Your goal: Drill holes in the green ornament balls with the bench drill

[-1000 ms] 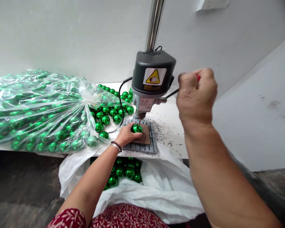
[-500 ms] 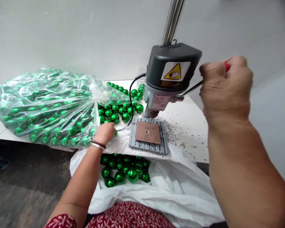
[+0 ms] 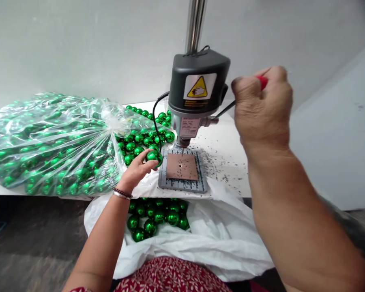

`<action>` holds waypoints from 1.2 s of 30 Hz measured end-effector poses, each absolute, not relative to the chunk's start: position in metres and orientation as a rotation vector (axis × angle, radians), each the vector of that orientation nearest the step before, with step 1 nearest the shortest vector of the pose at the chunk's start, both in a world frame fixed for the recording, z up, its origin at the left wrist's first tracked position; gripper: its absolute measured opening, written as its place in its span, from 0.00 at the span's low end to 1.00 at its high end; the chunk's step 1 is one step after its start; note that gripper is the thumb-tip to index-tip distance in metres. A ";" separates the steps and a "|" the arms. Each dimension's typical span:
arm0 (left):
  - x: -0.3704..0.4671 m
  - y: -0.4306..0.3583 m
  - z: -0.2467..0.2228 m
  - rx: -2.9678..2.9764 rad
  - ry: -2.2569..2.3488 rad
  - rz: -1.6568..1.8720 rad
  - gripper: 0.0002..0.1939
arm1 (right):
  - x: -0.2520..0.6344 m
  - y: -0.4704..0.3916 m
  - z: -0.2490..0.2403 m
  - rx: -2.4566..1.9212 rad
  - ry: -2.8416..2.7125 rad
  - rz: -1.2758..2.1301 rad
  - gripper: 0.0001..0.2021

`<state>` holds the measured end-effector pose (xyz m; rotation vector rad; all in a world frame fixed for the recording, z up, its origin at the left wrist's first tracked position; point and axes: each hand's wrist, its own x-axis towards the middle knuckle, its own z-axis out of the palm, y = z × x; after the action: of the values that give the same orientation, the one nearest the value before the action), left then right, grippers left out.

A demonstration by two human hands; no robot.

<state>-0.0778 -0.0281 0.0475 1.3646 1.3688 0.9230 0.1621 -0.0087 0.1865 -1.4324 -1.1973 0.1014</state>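
Between the thumb and fingers of my left hand is a shiny green ball ornament, just left of the drill press base. My right hand is wrapped round the red-tipped feed lever of the drill press. Under the raised chuck and bit, a brown square plate with a small hole lies on the base, sprinkled with dark shavings. More green balls lie loose on the table behind my left hand.
A big clear plastic bag full of green balls fills the table's left side. White cloth hangs at the front edge, with several green balls resting in it. Shavings litter the white table right of the base. A black cable loops left of the drill.
My left hand has come up and right from the table, now showing a green ball in its fingers. My right hand stays on the lever. The whole view has shifted slightly.
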 end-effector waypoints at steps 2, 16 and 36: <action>-0.065 -0.029 0.047 1.081 1.086 0.936 0.35 | 0.162 -0.009 0.187 -1.434 -1.211 0.115 0.09; -0.027 -0.016 0.025 0.910 1.081 0.964 0.34 | 0.164 -0.009 0.187 -1.327 -1.220 0.171 0.14; -0.014 0.009 0.015 1.313 1.259 0.742 0.26 | 0.171 -0.004 0.195 -1.449 -1.327 0.126 0.17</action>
<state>-0.0144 0.0085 0.0147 1.3135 1.2589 0.7418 0.1709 -0.0038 0.1947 -1.4488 -1.3274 0.1257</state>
